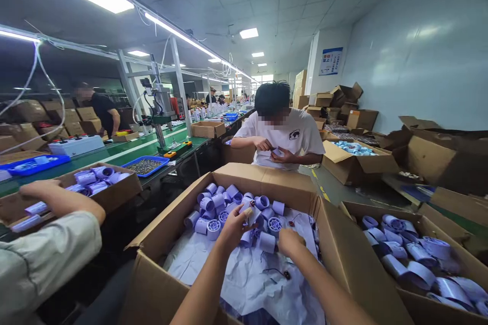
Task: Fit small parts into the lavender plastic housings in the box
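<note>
Both my hands reach into a large cardboard box (263, 179) lined with white paper and holding several pale lavender plastic cylinders (208, 204). My left hand (234, 226) is closed around one lavender cylinder (253, 213) with a small dark part on it. My right hand (290, 241) is curled, knuckles up, against another cylinder (267, 242); its fingertips are hidden.
A person in a white T-shirt (284, 134) sits across the box, handling a part. Another worker's arm in a light sleeve (53, 249) lies at my left by a smaller box (114, 195). Right, a box (381, 284) holds lavender shells. A green conveyor bench (114, 152) runs along the left.
</note>
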`<state>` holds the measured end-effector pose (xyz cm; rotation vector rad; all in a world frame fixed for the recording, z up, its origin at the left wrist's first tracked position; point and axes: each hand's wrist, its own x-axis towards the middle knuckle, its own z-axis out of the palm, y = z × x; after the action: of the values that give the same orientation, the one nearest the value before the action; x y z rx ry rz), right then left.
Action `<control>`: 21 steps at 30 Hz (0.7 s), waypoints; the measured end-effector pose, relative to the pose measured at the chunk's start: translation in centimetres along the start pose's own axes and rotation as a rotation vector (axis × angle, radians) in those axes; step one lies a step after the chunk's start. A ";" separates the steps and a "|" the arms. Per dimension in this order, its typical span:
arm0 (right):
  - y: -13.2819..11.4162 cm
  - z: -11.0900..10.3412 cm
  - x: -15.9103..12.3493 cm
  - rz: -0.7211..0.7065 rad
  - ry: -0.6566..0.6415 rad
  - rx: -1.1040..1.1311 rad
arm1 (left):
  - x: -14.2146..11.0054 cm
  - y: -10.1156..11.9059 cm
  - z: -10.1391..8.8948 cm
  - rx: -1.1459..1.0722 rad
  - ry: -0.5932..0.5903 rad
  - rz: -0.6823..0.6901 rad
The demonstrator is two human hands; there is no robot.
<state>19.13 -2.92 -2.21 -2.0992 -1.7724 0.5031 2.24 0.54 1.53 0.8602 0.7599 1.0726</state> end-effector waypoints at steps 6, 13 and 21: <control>-2.9 -2.7 -2.1 -0.143 0.178 0.318 | 0.1 -0.1 0.5 0.083 -0.087 -0.004; -2.5 -1.7 -1.9 -0.231 0.216 0.921 | -0.1 -1.1 0.1 0.492 -0.151 0.197; -0.7 -1.7 -2.5 -0.261 -0.104 1.120 | -0.3 -1.0 -0.3 0.895 -0.150 0.384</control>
<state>19.00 -5.32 -0.27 -1.0574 -1.2659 1.1814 2.27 0.05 0.50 1.8855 0.9809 0.9673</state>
